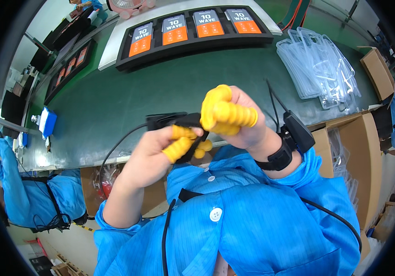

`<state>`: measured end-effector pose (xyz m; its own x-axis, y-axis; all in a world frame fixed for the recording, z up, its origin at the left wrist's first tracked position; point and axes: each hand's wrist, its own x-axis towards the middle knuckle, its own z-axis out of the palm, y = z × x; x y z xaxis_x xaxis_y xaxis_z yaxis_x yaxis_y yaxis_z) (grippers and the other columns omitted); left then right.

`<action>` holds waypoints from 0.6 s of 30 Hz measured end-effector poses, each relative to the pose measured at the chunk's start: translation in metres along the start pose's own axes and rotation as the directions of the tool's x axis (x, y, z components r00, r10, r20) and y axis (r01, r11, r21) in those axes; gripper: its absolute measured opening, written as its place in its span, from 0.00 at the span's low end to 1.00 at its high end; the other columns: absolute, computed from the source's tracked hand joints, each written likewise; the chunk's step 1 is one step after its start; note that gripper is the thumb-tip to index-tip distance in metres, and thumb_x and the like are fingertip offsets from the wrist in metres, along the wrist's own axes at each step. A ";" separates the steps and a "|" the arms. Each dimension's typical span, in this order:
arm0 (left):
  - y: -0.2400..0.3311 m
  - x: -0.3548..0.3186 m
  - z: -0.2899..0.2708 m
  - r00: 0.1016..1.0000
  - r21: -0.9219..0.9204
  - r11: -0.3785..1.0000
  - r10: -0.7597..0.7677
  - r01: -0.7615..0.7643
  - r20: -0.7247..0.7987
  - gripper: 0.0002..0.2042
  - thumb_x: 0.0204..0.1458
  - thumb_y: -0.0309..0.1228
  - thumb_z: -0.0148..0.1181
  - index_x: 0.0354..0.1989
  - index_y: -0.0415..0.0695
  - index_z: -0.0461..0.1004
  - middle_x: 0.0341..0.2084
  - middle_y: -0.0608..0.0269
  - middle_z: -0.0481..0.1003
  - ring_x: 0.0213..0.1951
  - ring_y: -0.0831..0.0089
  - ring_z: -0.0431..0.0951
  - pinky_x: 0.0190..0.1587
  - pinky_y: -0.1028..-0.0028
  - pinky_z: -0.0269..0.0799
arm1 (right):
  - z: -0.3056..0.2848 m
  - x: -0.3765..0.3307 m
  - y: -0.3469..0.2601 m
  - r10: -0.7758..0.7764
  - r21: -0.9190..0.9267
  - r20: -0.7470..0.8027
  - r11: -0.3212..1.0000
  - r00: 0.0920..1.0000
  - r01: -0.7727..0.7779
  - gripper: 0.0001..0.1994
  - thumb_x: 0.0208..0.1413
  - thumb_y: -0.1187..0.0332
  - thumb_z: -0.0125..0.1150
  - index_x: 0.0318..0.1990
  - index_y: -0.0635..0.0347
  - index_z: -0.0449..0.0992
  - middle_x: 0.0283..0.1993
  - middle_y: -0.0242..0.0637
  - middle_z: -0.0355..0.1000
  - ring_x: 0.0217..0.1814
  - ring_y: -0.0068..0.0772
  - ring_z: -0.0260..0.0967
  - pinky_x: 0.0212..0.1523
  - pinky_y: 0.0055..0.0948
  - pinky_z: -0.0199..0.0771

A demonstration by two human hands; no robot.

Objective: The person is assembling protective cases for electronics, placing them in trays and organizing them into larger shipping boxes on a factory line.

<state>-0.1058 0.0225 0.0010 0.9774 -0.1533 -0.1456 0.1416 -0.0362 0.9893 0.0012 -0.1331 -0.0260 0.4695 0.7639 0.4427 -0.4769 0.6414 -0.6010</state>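
My left hand [153, 149] and my right hand [241, 115] meet over the near edge of the green table, both with yellow ribbed finger covers. Between them is a black strap [189, 120], pinched in the fingers of my left hand. My right hand closes on its other end, though the fingers partly hide the grip. A flat black device [163, 120] with a cable sits at the strap's left, just behind my left hand. A black wristband [275, 158] carrying a boxy black unit [297, 132] is around my right wrist. My left wrist is bare.
Across the green table [110, 108], a black tray [197, 43] holds several grey-and-orange packs. Clear plastic trays [317, 66] are piled at right, beside a cardboard box [361, 161]. At left are a blue object [47, 122] and a person in blue [55, 193].
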 end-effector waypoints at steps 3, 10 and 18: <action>-0.011 -0.020 -0.046 0.977 -0.298 0.935 0.153 -0.191 -0.147 0.12 0.53 0.32 0.49 0.38 0.33 0.69 0.32 0.51 0.75 0.31 0.63 0.77 0.34 0.68 0.74 | -0.014 -0.002 -0.013 -0.178 0.027 -0.093 0.983 0.980 0.182 0.10 0.51 0.64 0.54 0.33 0.64 0.71 0.31 0.37 0.69 0.32 0.28 0.66 0.33 0.28 0.69; -0.007 -0.087 -0.042 0.822 0.586 0.785 -0.190 -0.201 0.536 0.27 0.38 0.27 0.58 0.51 0.38 0.64 0.50 0.45 0.64 0.53 0.51 0.63 0.54 0.64 0.59 | -0.027 -0.007 -0.045 -0.292 -0.222 -0.184 0.942 0.938 0.250 0.11 0.51 0.63 0.54 0.34 0.62 0.71 0.33 0.36 0.69 0.35 0.27 0.66 0.35 0.30 0.69; -0.066 -0.174 -0.053 0.978 0.569 0.796 -0.146 0.206 -0.149 0.16 0.33 0.28 0.64 0.36 0.44 0.74 0.28 0.54 0.74 0.31 0.57 0.74 0.37 0.65 0.69 | -0.026 -0.004 -0.082 -0.521 -0.550 -0.044 0.725 0.853 0.414 0.11 0.53 0.64 0.52 0.37 0.63 0.72 0.36 0.38 0.70 0.37 0.30 0.67 0.37 0.34 0.70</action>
<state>-0.2770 0.1044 -0.0378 0.9586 0.0027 -0.2849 0.2245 -0.6227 0.7496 0.0581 -0.1903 0.0039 0.6815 0.3143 0.6609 0.2575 0.7424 -0.6186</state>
